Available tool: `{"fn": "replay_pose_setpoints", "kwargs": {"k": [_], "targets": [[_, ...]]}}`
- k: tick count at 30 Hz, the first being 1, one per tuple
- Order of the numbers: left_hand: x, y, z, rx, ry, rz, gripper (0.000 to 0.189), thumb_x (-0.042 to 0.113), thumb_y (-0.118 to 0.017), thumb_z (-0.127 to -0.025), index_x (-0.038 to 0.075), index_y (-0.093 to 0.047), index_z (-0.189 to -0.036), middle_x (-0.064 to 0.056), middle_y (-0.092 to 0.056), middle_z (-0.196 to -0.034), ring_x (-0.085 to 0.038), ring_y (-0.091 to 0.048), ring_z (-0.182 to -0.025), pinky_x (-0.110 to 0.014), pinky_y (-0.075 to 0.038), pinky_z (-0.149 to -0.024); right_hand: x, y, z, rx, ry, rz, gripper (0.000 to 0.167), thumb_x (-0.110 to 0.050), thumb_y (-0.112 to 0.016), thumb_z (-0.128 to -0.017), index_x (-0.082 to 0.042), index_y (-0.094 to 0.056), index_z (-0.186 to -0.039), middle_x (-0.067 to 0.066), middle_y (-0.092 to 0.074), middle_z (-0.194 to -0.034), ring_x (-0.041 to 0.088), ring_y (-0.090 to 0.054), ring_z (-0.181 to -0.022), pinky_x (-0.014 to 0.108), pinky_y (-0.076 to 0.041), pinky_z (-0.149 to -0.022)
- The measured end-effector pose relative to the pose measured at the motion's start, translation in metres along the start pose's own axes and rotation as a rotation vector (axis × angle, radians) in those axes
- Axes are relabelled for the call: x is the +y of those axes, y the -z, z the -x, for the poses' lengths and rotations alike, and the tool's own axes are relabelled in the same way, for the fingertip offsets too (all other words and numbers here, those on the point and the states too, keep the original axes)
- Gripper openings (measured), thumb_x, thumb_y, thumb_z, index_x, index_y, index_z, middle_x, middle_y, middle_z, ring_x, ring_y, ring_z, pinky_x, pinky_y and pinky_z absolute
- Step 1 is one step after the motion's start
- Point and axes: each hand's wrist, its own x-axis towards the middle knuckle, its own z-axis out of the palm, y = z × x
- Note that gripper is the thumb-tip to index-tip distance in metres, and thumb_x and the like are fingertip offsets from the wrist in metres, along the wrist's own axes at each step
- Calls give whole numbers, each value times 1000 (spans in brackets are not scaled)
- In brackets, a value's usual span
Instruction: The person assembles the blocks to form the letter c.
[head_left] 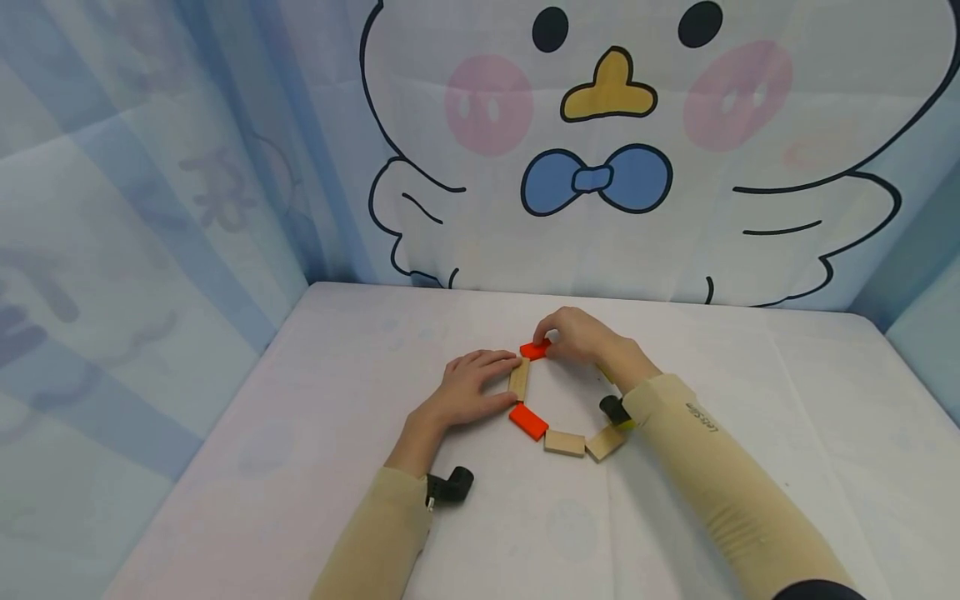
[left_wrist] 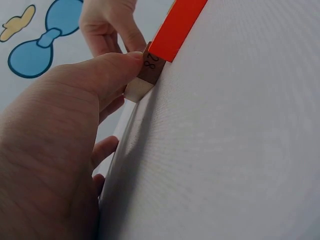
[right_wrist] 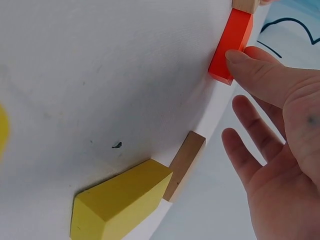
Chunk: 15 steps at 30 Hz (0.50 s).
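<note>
At the left side of a ring of blocks, my left hand [head_left: 467, 390] holds a plain wooden block [head_left: 519, 380], thumb near one end and a fingertip near the other. Its thumb also shows against that block [left_wrist: 151, 65] in the left wrist view, where dark digits mark one face. My right hand [head_left: 583, 337] pinches a red block [head_left: 532, 351] at the far end of the wooden one. In the right wrist view, thumb and index finger grip this red block [right_wrist: 231, 47], which meets the wooden piece. A second red block [head_left: 528, 422] lies beside my left thumb.
Two plain wooden blocks [head_left: 565, 443] [head_left: 606, 442] curve along the near side. Under my right wrist the ring is partly hidden; there the right wrist view has a yellow block [right_wrist: 125, 197] and a wooden block [right_wrist: 185, 166]. A printed curtain [head_left: 600, 250] stands behind the table.
</note>
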Motion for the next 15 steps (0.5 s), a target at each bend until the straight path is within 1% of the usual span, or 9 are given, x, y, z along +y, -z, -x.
{"fn": "replay_pose_setpoints", "kwargs": {"k": [6,15], "targets": [[1,1,0,-3,-4,0,57,44,-61,-96,27,-52,-150,3,-46,-153,-27,-31,-143,-56,-19,-115,0,0,1,7,4,-2,19,-1,-69,-91,-10,-77,-106,7,-70,-112,33,-56,-113,51,-42,-105],[1,1,0,0,-9,9,57,43,-62,-96,26,-52,-150,3,-46,-153,-27,-33,-142,-56,-21,-113,-2,-1,2,22,45,5,20,1,-68,-92,-9,-77,-106,6,-71,-111,31,-58,-110,48,-44,-104]]}}
